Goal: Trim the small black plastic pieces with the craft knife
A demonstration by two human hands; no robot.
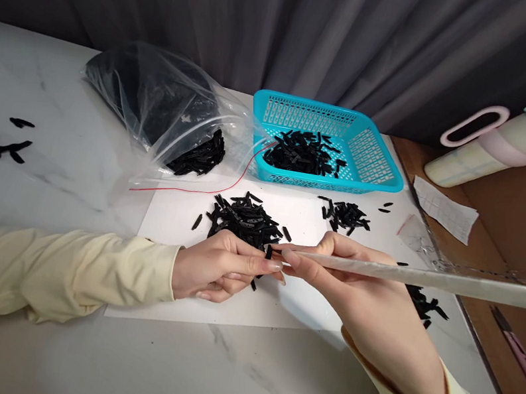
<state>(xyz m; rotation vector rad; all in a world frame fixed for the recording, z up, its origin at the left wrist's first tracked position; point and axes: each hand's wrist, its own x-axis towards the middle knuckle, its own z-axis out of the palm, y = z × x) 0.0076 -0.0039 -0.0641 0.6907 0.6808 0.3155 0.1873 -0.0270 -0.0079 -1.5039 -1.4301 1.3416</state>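
While our left hand [226, 265] pinches a small black piece [268, 252] between thumb and forefinger, with its other fingers curled below, our right hand [359, 287] is closed on a long pale stick [430, 280], which extends to the right. The thin dark tip of this stick points left, toward the piece; whether the two are touching, we cannot tell. We have both hands close together above a white paper [164, 274], which lies on the table [65, 352]. Just beyond our left hand, we see a heap of black pieces [244, 217]. Farther away, a blue basket [378, 169] contains more such pieces, and to its left lies a clear plastic bag [159, 92], also with black pieces inside. At the far right, we see a cup [497, 152] with a straw.
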